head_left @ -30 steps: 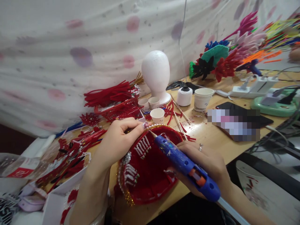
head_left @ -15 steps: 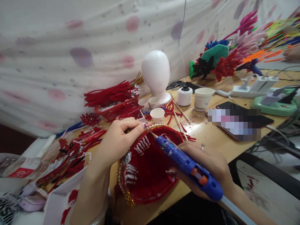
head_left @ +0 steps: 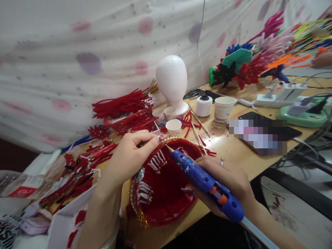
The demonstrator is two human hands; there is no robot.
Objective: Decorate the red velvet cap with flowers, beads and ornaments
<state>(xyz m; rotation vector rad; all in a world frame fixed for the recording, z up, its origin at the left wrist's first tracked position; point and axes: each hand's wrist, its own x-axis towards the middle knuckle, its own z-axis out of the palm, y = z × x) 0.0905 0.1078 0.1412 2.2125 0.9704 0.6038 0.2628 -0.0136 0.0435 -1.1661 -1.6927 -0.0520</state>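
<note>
A blue hot glue gun (head_left: 204, 180) lies in the grip of my right hand (head_left: 228, 173), a clear glue stick (head_left: 259, 233) poking from its rear. Its nozzle points at the inner rim of a red velvet headpiece (head_left: 166, 193), close to my left thumb; whether it touches cannot be told. My left hand (head_left: 135, 152) pinches the headpiece's upper left rim, where gold trim and a pearl string (head_left: 169, 139) run along the edge. Inside the headpiece, rows of whitish strips (head_left: 158, 162) show on the red cloth.
Behind stands a white foam head (head_left: 171, 81), with paper cups (head_left: 173, 127) and a thread spool (head_left: 203, 106) near it. Red stems (head_left: 119, 102) lie left. To the right are phones (head_left: 264, 135), power strips (head_left: 302, 114) and fuzzy flowers (head_left: 241, 65). Another person's hand (head_left: 321, 59) shows far right.
The glue gun's nozzle has shifted very slightly left along the rim. The whole view has drifted a little; both hands keep their holds.
</note>
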